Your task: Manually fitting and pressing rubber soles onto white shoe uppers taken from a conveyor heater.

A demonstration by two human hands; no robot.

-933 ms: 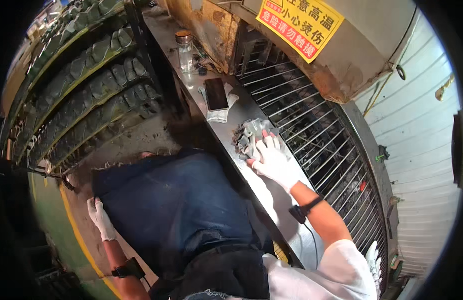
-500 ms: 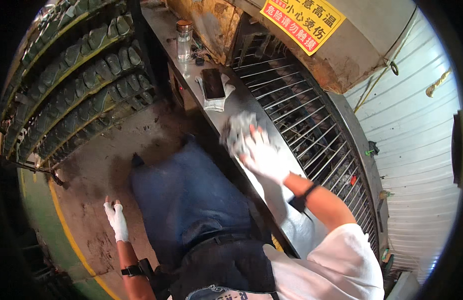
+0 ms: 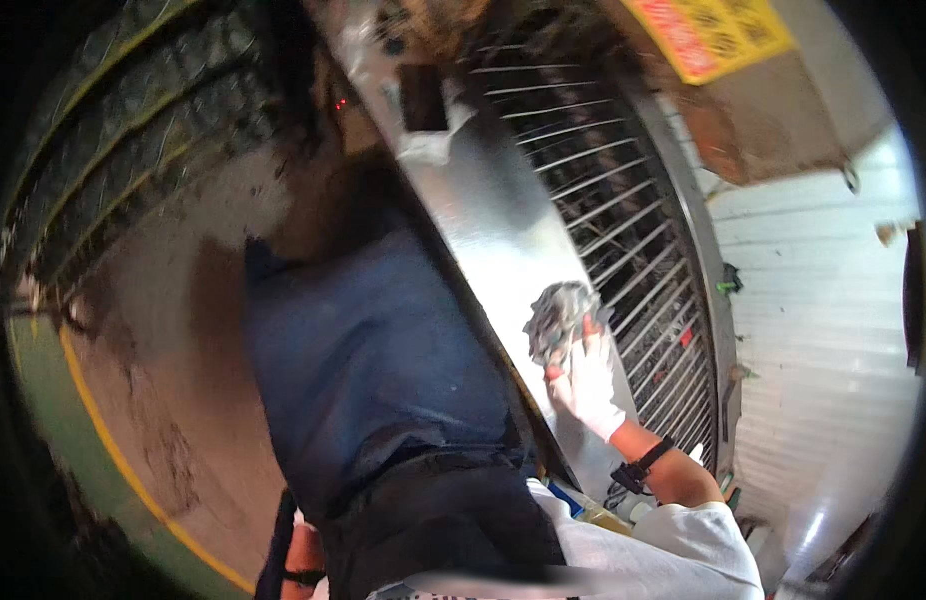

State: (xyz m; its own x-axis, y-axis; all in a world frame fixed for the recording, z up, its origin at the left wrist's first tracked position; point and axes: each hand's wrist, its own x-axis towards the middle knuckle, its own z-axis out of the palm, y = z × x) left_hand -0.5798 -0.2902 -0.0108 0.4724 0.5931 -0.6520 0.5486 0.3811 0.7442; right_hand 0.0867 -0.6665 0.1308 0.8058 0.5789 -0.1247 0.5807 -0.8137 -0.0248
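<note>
A crumpled grey rag [image 3: 561,312] lies on the long metal bench top [image 3: 488,235], close to its grated side. My right hand [image 3: 589,385], in a white glove with bare fingertips, presses down on the rag with its fingers bent into the cloth. A black band circles that wrist. My left hand [image 3: 301,519] is low at the left beside my thigh. Only a scrap of its white glove shows above the forearm, and its fingers are hidden.
A dark phone [image 3: 423,98] rests on a white cloth item [image 3: 429,148] at the bench's far end. Metal bars [image 3: 615,215] run along the bench's right side. Racks of dark objects [image 3: 148,110] stand far left. A yellow line [image 3: 118,440] marks the floor.
My right hand has drawn the rag nearer along the bench. My left hand has come back from out at the side to beside my leg. The view has shifted.
</note>
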